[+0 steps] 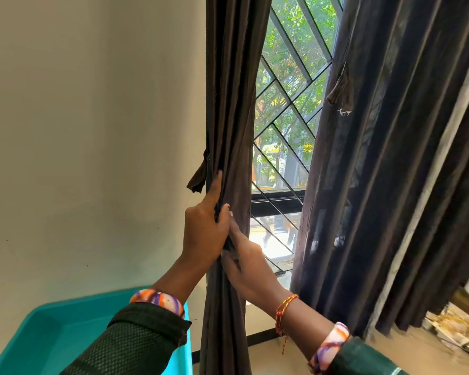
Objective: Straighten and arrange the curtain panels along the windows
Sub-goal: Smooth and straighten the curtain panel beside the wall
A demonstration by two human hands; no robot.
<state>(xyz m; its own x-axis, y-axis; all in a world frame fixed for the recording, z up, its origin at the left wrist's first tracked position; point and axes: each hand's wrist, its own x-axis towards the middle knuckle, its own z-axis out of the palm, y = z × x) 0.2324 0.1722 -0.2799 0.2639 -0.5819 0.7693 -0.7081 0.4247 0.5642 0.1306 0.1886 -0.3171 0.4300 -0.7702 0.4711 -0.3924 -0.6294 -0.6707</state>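
Your two dark curtain panels frame the grilled window (284,109): the wide right panel (395,163) hangs spread in loose folds at your right, well apart from both hands, while the narrow left panel (232,104) hangs gathered against the wall edge, its long axis running straight up and down from the top of the view to below it. Both hands meet on that gathered panel at about sill height, the left hand (205,228) the higher, the right hand (245,262) just beneath and touching it. Your left fingers (217,182) curl round the bunched folds, the forefinger laid up along the cloth; your right fingers, straighter, pinch the same folds from the window side. The cloth lies directly within both grips, so any smoothing stroke probably runs along the vertical. A fabric tie-back (199,177) dangles just left of your upper fingertip. The curtain rod and the panel's hem are cut off, your right fingertips are hidden among the folds, and the teal bin (65,331) below is only partly shown.
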